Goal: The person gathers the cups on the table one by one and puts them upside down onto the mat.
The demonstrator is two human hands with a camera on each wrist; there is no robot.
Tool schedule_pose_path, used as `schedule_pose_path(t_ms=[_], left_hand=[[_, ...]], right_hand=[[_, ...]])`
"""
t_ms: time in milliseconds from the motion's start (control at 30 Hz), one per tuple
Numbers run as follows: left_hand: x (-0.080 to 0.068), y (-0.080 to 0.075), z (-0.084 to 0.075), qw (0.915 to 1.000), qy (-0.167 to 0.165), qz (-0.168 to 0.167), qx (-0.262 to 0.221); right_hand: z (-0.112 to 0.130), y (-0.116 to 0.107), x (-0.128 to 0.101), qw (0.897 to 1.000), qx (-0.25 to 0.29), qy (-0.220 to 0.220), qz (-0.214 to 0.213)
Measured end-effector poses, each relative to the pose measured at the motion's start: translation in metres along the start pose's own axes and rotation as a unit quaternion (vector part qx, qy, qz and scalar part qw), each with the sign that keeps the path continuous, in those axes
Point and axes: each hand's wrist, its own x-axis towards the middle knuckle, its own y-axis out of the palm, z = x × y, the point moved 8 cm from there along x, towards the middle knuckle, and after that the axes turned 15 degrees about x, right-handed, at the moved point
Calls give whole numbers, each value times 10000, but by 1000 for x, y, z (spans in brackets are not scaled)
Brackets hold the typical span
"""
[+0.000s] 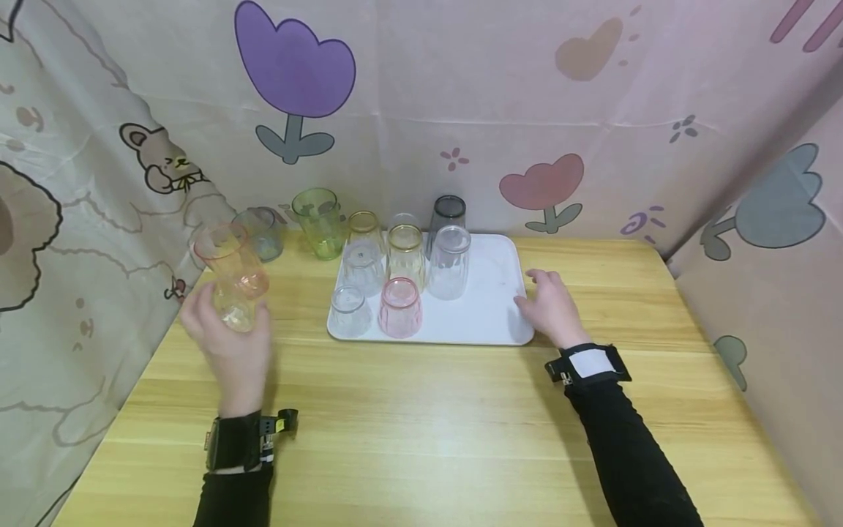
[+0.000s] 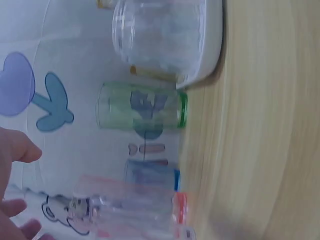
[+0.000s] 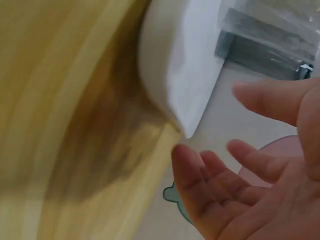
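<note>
My left hand point(image 1: 232, 337) hovers over a small clear glass point(image 1: 235, 313), its thumb and fingers spread apart. In the left wrist view, nothing sits between that thumb point(image 2: 25, 147) and the fingers. Just behind the clear glass stands a tall pinkish-orange glass point(image 1: 227, 252). My right hand point(image 1: 553, 309) is beside the right edge of a white tray point(image 1: 490, 293), fingers loosely bent and holding nothing; whether a fingertip touches the rim I cannot tell. On the tray's left and middle stand several glasses, among them a pink one point(image 1: 400, 315) and a dark grey one point(image 1: 448, 212).
A tall green glass point(image 1: 319, 227) stands upright just left of the tray's back corner. Further left is a bluish glass point(image 1: 263, 238). Printed curtains point(image 1: 408, 88) hang behind and at both sides of the wooden table point(image 1: 421, 424).
</note>
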Motion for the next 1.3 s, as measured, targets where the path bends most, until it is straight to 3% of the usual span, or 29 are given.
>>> schedule_pose_path(t_ms=[100,267,367,500,600,700,867,1100,1300], left_hand=[[3,-7,10,9997,-218,-137,59],[9,-7,40,9894,-1431,249,-20],[10,0,63,9707,-2303,663,-140],[9,11,86,9433,-3064,1227,-339],[8,19,95,9317,-3277,1478,-521],[7,26,102,9261,-3345,1584,-740],[7,33,109,9270,-3288,1564,-905],[6,35,114,9296,-3276,1636,-426],[5,33,113,9269,-3351,1652,-365]], right_hand=[[-8,1,0,9998,-94,111,145],[-18,5,1,9992,-195,188,300],[-23,8,1,9988,-215,220,372],[-26,11,3,9985,-212,262,429],[-26,12,3,9983,-192,318,446],[-26,12,3,9981,-199,355,466],[-26,13,2,9978,-172,398,491],[-26,14,1,9980,-170,371,489],[-26,14,0,9981,-169,376,458]])
